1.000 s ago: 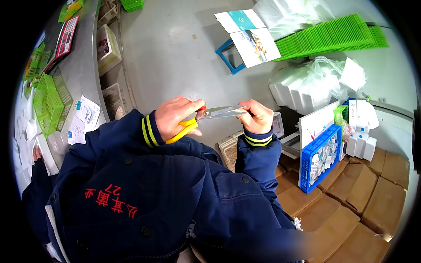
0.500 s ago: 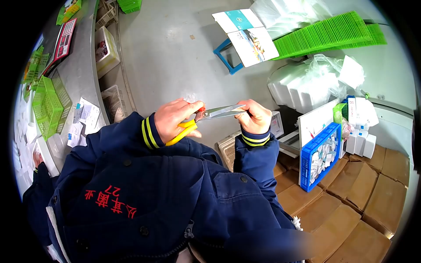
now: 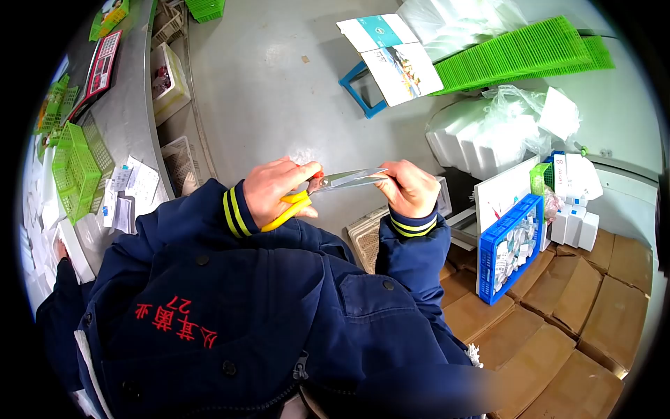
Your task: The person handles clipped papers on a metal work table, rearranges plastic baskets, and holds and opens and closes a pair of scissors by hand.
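My left hand is closed around the yellow handles of a pair of scissors, in front of my chest. A bit of red shows by its thumb at the pivot. The metal blades point right, toward my right hand. That hand is closed, with thumb and fingers pinched at the blade ends. The blade tips are partly hidden at the fingers, and I cannot tell whether anything thin lies between them.
On the left a metal table holds green baskets, a red scale and paper slips. Another person's sleeve is beside it. To the right are a blue crate, cardboard boxes and stacked green trays.
My right hand has moved slightly right and down, still at the blade ends. The scissors stay in my left hand. Paper slips on the table have shifted, and the other person's hand has moved.
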{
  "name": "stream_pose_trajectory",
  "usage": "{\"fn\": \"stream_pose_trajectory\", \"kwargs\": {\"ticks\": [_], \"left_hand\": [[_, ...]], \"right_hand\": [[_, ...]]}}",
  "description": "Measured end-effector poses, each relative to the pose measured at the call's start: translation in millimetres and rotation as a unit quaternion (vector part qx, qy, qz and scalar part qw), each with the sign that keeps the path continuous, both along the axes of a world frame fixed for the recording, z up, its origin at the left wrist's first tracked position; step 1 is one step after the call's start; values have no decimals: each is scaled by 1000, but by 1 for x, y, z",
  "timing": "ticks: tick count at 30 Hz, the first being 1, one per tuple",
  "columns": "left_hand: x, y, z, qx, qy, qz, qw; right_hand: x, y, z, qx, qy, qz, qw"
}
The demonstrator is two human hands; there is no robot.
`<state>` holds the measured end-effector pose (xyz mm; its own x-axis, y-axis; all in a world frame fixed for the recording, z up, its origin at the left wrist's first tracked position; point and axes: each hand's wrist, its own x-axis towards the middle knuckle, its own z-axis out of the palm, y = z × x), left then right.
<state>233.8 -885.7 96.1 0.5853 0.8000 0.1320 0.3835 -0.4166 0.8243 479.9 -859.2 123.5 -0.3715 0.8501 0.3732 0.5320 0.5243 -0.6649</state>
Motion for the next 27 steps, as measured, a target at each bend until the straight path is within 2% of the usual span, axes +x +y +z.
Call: {"fn": "stream_pose_trajectory", "kwargs": {"ticks": [8, 17, 21, 24, 27], "left_hand": [[1, 1, 0, 15, 7, 2, 1000], [0, 4, 1, 21, 31, 1, 999], [-2, 5, 4, -4, 1, 15, 1000], [-6, 4, -1, -55, -53, 86, 993], [-10, 6, -11, -147, -109, 101, 978]], "right_hand": [[0, -1, 7, 46, -54, -8, 997], [0, -2, 6, 80, -61, -18, 995], [-2, -1, 6, 82, -88, -25, 992], [-5, -3, -5, -87, 82, -69, 990], [-9, -6, -8, -200, 163, -85, 962]]}}
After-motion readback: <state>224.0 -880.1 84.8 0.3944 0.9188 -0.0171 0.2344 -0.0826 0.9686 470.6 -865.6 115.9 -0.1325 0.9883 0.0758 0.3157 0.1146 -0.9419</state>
